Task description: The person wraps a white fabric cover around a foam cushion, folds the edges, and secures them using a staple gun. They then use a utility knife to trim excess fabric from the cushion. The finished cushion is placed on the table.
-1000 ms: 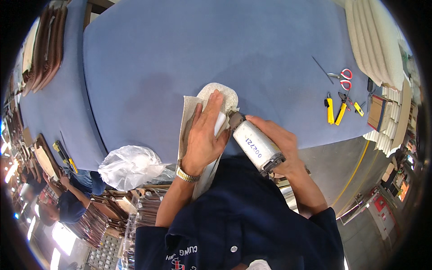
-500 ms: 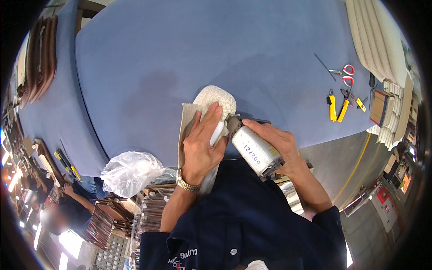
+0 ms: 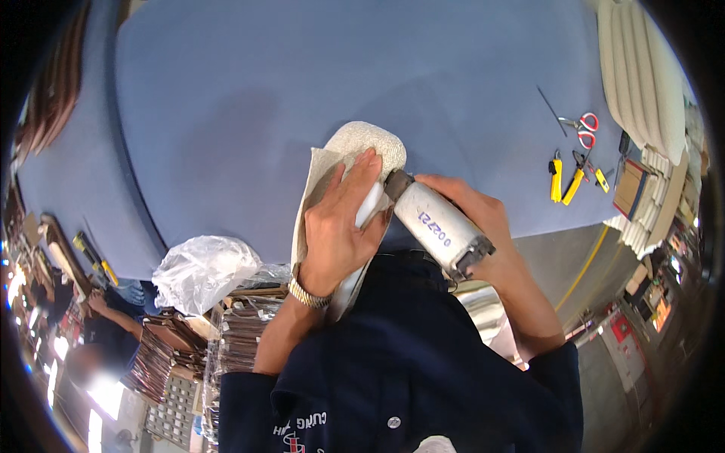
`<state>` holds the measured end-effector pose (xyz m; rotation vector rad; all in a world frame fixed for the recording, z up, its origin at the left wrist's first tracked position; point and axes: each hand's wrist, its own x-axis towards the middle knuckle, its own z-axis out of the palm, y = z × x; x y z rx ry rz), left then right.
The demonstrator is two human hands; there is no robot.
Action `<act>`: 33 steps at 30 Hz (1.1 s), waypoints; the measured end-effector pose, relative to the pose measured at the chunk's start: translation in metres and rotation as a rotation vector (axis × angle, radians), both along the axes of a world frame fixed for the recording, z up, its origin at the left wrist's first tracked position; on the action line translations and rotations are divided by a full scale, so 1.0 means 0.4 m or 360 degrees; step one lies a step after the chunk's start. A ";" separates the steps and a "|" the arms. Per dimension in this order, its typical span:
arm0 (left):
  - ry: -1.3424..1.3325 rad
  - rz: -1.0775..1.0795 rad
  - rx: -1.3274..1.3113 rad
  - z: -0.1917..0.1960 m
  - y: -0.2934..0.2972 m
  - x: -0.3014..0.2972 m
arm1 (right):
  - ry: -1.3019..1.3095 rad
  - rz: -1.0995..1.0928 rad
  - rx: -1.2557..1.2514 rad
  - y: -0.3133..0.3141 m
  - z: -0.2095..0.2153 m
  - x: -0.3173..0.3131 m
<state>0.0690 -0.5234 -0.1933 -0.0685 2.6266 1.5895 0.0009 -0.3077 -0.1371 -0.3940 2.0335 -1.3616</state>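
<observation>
My left hand (image 3: 336, 230) lies flat, fingers straight and thumb out, on the beige fabric-covered panel (image 3: 366, 140), which sits at the near edge of the blue table (image 3: 453, 60), against my body. My right hand (image 3: 483, 215) grips what looks like a staple gun (image 3: 432, 220), its dark nose at the panel's right edge. I judge the step to be fastening the fabric's turned-over edge; the next move calls for steady left-hand pressure and a square, firm nose. I can't tell whether it's firing.
</observation>
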 end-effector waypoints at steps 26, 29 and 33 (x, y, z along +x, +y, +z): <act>0.0057 -0.0397 -0.0567 0.073 0.277 0.028 | 0.0842 -0.1243 0.1740 0.818 -0.530 0.079; 0.0013 -0.0315 -0.0519 0.101 0.306 0.048 | 0.0667 -0.1381 0.1570 0.820 -0.455 0.083; 0.0026 -0.0277 -0.0543 0.091 0.305 0.063 | 0.0798 -0.1826 0.0529 0.701 -0.411 0.117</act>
